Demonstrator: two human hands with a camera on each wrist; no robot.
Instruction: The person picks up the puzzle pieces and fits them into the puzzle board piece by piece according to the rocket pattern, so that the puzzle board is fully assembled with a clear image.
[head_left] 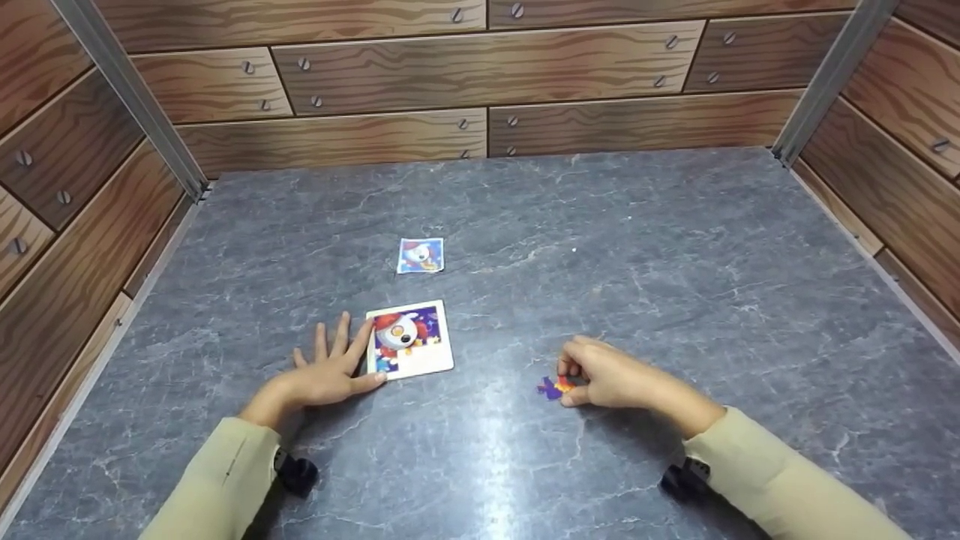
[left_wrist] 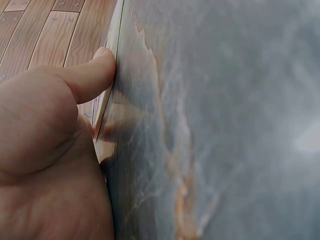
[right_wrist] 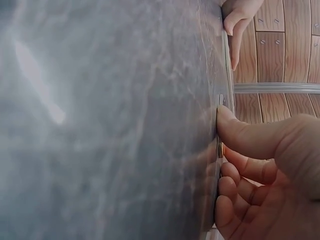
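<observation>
A square puzzle board (head_left: 446,349) lies on the table, its cartoon picture partly filled and its lower right area bare white. My left hand (head_left: 324,377) rests flat at the board's left side, fingers spread, with the index finger and thumb touching its edge. The thumb (left_wrist: 100,75) lies extended along the board's edge in the left wrist view. To the right, my right hand (head_left: 611,375) pinches a purple, red and yellow puzzle piece (head_left: 551,388) between thumb and curled fingers, low at the tabletop. My fingers partly hide the piece.
Behind the board lies a small square picture card (head_left: 421,256) with a similar cartoon character. The grey marbled table (head_left: 675,247) is enclosed at the back and sides by wood-patterned panels (head_left: 480,71). Metal corner posts (head_left: 832,82) stand at its back corners.
</observation>
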